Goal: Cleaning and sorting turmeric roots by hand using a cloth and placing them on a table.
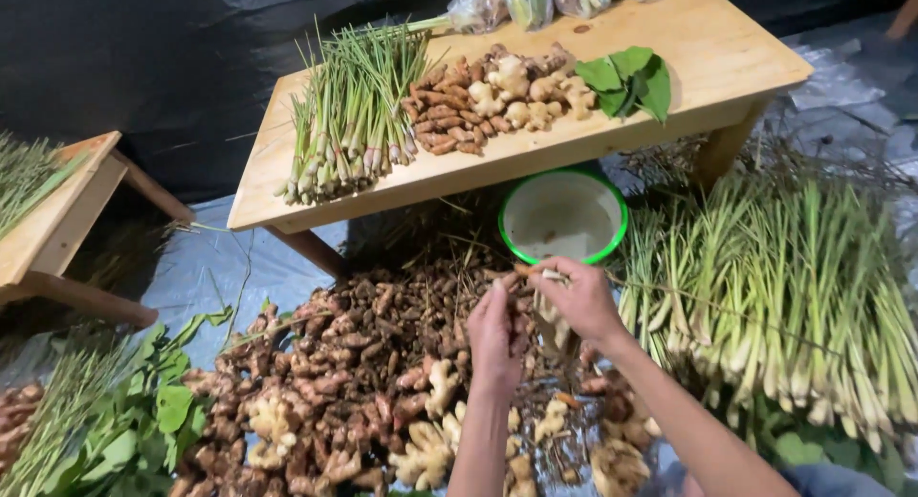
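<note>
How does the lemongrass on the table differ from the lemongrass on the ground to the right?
The table lemongrass is a small, thin-stalked bunch; the ground lemongrass is a far bigger heap with thicker stalks. The table bunch lies fanned on bare wood of the table beside roots; the ground heap sprawls by the green-rimmed bowl, near the right hand. Both have pale bases and green tops, bases pointing toward the camera.

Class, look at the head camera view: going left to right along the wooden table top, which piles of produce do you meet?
Lemongrass stalks → brown rhizomes → pale ginger pieces → green leaves, all on the wooden table.
</note>
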